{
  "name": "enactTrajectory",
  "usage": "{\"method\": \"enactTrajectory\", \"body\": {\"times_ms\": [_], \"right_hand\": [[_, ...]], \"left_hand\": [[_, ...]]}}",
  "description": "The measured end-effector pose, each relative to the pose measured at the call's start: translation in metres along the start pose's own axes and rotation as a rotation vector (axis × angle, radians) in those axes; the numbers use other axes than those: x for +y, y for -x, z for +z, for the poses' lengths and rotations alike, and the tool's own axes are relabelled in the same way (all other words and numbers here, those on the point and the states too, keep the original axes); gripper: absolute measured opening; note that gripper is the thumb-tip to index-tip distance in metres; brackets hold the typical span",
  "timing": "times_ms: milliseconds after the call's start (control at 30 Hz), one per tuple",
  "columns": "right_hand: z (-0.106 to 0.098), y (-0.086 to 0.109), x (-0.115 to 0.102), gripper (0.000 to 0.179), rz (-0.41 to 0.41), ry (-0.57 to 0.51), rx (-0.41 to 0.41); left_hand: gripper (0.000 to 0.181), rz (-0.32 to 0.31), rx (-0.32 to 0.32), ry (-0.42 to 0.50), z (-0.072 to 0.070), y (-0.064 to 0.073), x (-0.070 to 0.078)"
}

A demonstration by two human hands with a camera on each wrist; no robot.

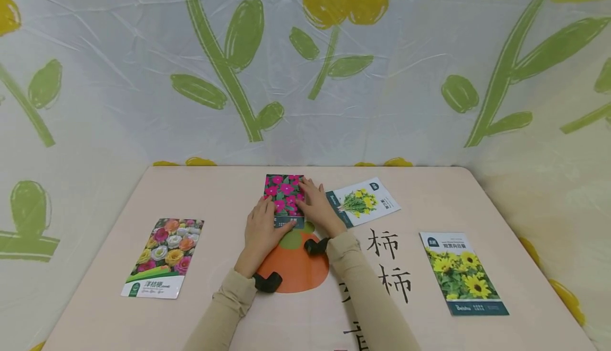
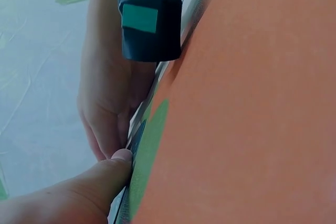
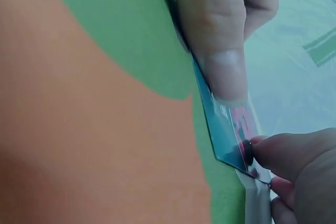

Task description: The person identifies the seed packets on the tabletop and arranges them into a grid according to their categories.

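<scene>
A seed packet with pink flowers [image 1: 285,187] lies at the table's far middle, its lower end over a printed orange persimmon [image 1: 298,266]. My left hand [image 1: 261,225] touches its left side, with the thumb laid across the dark lower band. On the right side of the packet rests my right hand [image 1: 321,209], its fingertips at the edge. In the right wrist view the left thumb [image 3: 223,72] presses on the packet's blue band [image 3: 215,124], and right fingertips [image 3: 262,148] touch its far edge. The left wrist view shows the packet nearly edge-on.
A packet with mixed roses-like flowers [image 1: 164,255] lies at left. Beside my right hand is a tilted packet with yellow flowers [image 1: 365,201]. A sunflower packet [image 1: 464,274] lies at right. Black wrist cameras [image 1: 268,282] hang under both wrists. A flower-printed cloth [image 1: 382,117] rises behind the table.
</scene>
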State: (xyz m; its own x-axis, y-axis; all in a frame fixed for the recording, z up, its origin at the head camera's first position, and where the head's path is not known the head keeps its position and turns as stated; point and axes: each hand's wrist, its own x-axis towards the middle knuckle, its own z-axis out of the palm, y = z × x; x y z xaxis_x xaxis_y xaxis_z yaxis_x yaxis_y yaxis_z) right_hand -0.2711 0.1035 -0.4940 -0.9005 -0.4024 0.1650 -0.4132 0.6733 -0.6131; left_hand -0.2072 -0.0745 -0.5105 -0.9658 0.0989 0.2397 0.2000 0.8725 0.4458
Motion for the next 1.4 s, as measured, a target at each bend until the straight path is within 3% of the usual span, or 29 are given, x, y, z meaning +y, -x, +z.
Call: {"method": "enactTrajectory", "body": {"times_ms": [333, 600, 700, 833, 933, 1033, 1167, 1400], "right_hand": [[0.0, 0.002, -0.008, 0.062, 0.005, 0.11, -0.045], [0.0, 0.001, -0.008, 0.062, 0.025, 0.109, -0.059], [0.0, 0.0, -0.007, 0.061, 0.038, 0.059, -0.07], [-0.007, 0.001, -0.01, 0.059, 0.087, -0.114, -0.079], [-0.016, 0.003, -0.014, 0.058, 0.117, -0.228, -0.05], [-0.024, 0.005, -0.017, 0.058, 0.137, -0.277, -0.005], [-0.035, 0.008, -0.017, 0.057, 0.161, -0.269, 0.063], [-0.06, 0.019, -0.013, 0.053, 0.201, -0.218, 0.2]], "left_hand": [[0.075, -0.001, -0.029, 0.005, 0.004, -0.001, -0.003], [0.076, -0.007, -0.063, 0.026, 0.005, -0.002, -0.004], [0.076, -0.003, -0.061, 0.029, 0.005, -0.002, -0.005], [0.076, -0.004, -0.056, 0.044, 0.005, -0.002, -0.005], [0.075, -0.004, -0.048, 0.058, 0.005, -0.003, -0.005], [0.076, -0.012, -0.055, 0.064, 0.005, -0.003, -0.005], [0.079, -0.024, -0.069, 0.052, 0.006, -0.004, -0.006], [0.077, 0.003, -0.038, 0.047, 0.006, -0.003, -0.006]]}}
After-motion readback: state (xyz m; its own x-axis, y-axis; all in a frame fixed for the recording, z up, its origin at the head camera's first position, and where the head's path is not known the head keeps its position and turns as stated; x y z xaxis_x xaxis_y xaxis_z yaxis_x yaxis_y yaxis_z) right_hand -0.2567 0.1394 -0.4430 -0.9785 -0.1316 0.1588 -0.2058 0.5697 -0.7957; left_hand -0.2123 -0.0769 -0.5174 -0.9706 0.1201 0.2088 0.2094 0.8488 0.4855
